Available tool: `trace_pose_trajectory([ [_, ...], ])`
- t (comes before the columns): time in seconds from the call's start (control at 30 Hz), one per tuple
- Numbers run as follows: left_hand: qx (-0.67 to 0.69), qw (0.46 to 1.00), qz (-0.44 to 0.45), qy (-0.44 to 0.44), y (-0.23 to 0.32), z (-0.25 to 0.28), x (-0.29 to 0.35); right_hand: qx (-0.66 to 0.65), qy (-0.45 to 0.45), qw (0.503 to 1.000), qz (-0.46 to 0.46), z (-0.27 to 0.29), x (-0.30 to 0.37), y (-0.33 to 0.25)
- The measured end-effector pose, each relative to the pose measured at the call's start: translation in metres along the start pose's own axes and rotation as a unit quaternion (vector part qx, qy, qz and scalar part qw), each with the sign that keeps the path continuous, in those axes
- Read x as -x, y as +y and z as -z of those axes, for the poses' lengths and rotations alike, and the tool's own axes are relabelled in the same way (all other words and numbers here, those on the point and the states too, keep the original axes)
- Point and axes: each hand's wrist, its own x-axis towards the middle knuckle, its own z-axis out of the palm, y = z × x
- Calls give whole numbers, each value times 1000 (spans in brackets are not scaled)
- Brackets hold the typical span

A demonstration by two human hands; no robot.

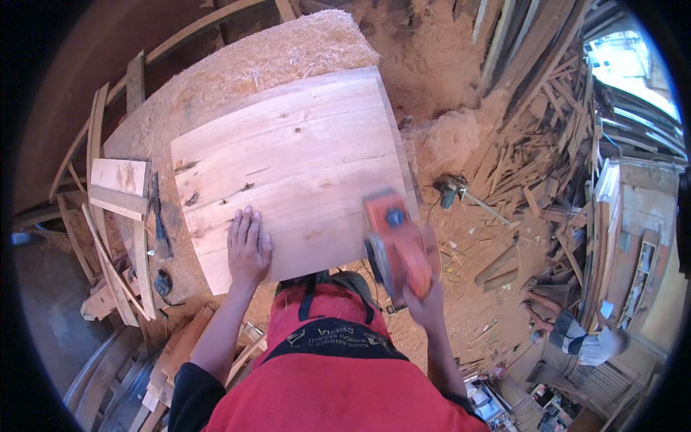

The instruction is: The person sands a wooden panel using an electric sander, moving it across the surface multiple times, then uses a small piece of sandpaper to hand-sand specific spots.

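A wide pale wooden panel (pixel 302 173) with knots and dark cracks lies in front of me on a workbench. My left hand (pixel 247 245) rests flat on its near left part, fingers stretched out. My right hand (pixel 426 284) grips the rear handle of an orange electric planer (pixel 394 234). The planer sits at the panel's near right edge, slightly smeared by motion. Its underside is hidden, so I cannot tell whether it touches the wood.
Shavings (pixel 302 47) heap beyond the panel. Left of it lie a dark long tool (pixel 160 223) and a short board (pixel 119 183). A green power tool (pixel 448 194) sits on the right, near piled scrap wood (pixel 533 151). Another person (pixel 586 342) works at far right.
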Motion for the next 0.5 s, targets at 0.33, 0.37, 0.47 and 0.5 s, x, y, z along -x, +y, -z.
trace_pose_trajectory([
  [0.33, -1, 1000, -6, -1, -3, -2, 2, -13, -7, 1000, 7, -31, -96, -63],
  [0.37, 2, 1000, -3, -7, -1, -1, 2, -16, 31, 994, 102, -42, -122, -68],
  [0.47, 4, 1000, -5, -4, 0, -1, 0, 26, 31, 977, 208, -69, -214, -103],
  [0.5, 5, 1000, -7, 0, 0, -1, 2, 49, 53, 969, 237, -77, -239, -123],
])
